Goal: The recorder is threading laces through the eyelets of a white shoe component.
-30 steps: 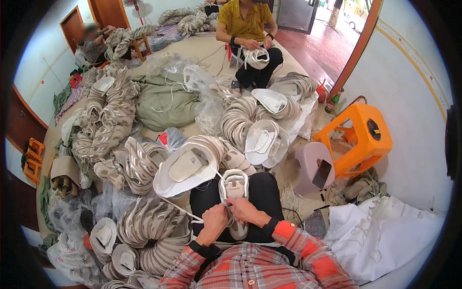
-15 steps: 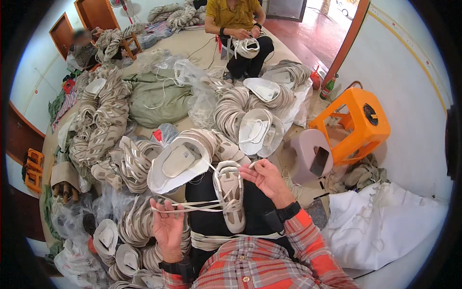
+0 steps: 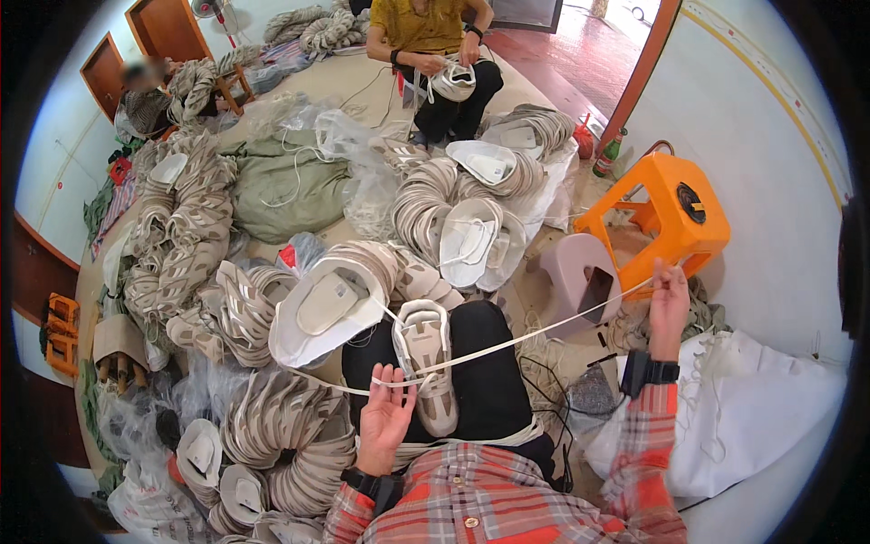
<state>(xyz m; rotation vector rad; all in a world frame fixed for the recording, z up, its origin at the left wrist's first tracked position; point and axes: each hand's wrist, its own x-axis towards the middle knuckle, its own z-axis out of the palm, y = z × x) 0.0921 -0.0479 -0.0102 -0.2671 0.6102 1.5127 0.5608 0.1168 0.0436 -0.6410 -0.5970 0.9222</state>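
Note:
A beige and brown shoe upper (image 3: 424, 349) lies lengthwise on my dark-trousered lap, its toe toward me. A long cream shoelace (image 3: 535, 335) stretches from the shoe out to the right. Its far part is pinched in my right hand (image 3: 669, 304), raised beside the orange stool. My left hand (image 3: 385, 422) is palm up just left of the shoe, fingers stretched out, with lace running across them. Another length of lace trails leftward from that hand. More pale laces (image 3: 507, 439) lie across my lap near my waist.
Bundled shoe uppers (image 3: 290, 426) crowd the left and front. A lilac stool (image 3: 575, 281) holding a phone (image 3: 598, 292) stands right, beside an orange stool (image 3: 693, 213). White cloth (image 3: 725, 408) lies lower right. Opposite, a person in yellow (image 3: 421, 32) handles another shoe upper.
My right hand has swung from the shoe far out to the right, drawing the lace long. My left hand has moved right, closer to the shoe, and its lace loop has shortened.

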